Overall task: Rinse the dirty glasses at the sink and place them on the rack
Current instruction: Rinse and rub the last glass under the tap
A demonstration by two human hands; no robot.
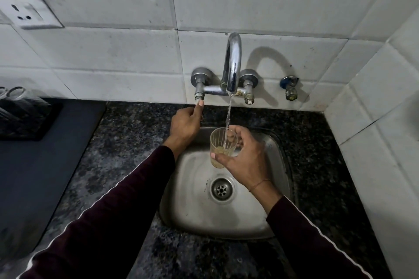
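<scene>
- The glass point(223, 147) sits just past centre toward 3 o'clock in the view, held over the steel sink point(267, 217) and directly under the tap spout point(232, 68); a thin stream of water point(228, 115) falls into its mouth.
- The right hand point(243, 158) is the grip on it: thumb across the near side of the wall, fingers curled round the far side and over the rim, pinching the glass at mid-height with the mouth tipped slightly toward the camera.
- The left hand point(184, 125), at 11 o'clock from the glass, has its fingers curled round the tap's left valve stem point(199, 95), thumb tip up against it.
- A yellowish film and some residue show low inside the glass, so by my judgement the rinse is only under way.
- Handling: the glass looks thin-walled, rigid and light, gaining a little weight as it fills. Wet, it will be slippery, and a knock against the spout or the sink rim could chip it.
- Best hold, I judge, is round the wall at mid-height as now, not by the rim alone.
- The dark rack point(27, 118) with clear glasses point(13, 93) already in it lies far off at 9 o'clock, on the mat point(45, 165) over the speckled surface point(127, 142).
</scene>
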